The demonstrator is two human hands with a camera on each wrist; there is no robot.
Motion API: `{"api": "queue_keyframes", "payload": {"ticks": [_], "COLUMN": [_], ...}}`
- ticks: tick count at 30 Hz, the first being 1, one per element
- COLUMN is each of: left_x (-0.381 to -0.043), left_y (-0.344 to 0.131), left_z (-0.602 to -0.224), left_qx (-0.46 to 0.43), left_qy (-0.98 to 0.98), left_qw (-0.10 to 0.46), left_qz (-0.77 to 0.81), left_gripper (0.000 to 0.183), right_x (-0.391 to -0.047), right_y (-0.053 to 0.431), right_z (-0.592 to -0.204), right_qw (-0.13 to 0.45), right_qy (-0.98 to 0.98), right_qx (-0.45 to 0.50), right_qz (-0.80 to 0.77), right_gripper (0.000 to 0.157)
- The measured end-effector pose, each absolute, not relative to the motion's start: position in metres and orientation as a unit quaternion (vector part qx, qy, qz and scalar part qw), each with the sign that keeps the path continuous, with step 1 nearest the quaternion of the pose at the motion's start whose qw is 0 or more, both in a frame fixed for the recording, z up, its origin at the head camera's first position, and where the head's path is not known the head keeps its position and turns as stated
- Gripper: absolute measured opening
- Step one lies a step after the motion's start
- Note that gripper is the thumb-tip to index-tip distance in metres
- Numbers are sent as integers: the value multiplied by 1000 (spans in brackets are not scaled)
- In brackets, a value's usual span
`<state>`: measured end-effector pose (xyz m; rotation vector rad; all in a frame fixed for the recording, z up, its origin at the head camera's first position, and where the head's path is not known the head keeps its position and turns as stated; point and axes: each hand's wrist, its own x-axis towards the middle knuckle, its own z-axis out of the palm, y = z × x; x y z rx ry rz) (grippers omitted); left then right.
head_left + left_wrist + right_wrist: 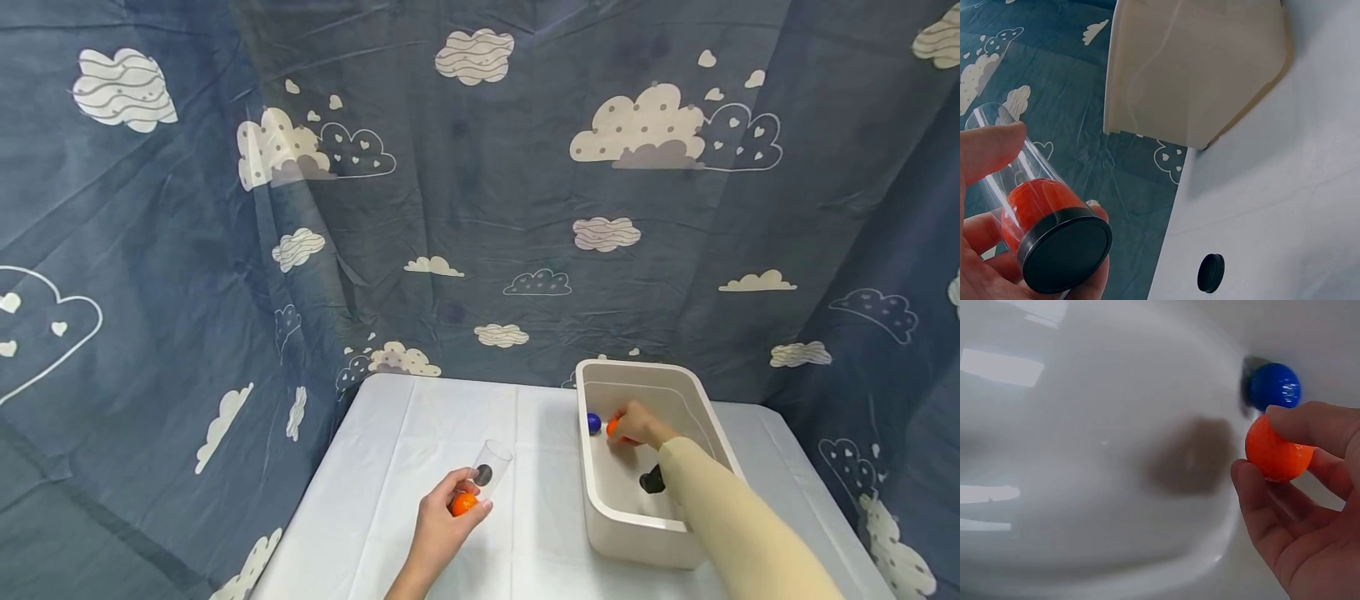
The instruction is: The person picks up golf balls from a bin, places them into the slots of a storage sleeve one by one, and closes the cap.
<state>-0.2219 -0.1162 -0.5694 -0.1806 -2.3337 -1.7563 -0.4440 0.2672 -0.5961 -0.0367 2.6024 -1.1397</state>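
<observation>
My left hand (pixel 441 521) grips a clear tube (pixel 497 457), with fingers and thumb around its wall. Inside sits an orange ball (pixel 1044 203), resting against the black cap (pixel 1067 253) that closes one end. My right hand (pixel 641 423) is down in the white bin, pinching another orange ball (pixel 1279 450) between thumb and fingers. Beside that ball, a blue ball (pixel 1274 386) lies against the bin wall. A loose black lid (pixel 1211 273) is on the white table, apart from the left hand.
The deep white bin (pixel 630 518) stands on the right half of the table (pixel 390 483), its walls rising around my right hand. Dark cloud-patterned cloth (pixel 480 183) hangs behind the table and at both sides. A small black object (pixel 652 481) shows beside the right sleeve.
</observation>
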Motion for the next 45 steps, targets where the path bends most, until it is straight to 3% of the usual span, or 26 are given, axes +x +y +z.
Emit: {"api": "queue_keyframes", "payload": {"ticks": [18,27,45], "left_x": [-219,-222,-203], "left_y": [-107,-107,-91], "left_z": [-556,-560,-522], "left_qx": [-70,-86,-93], "left_qy": [-794,-789,-784], "left_qw": [112,110,108], "left_qz": [-594,-598,-604], "left_gripper": [43,42,38], "right_x": [-434,-409,-346], "right_y": [252,241,195], "right_z": [-525,-490,-432], "right_qw": [44,-15,-9], "right_qy": [904,922,888], "right_qx": [-106,-153,-193], "right_qz": [-411,-356,-417], "right_gripper": [42,41,42]}}
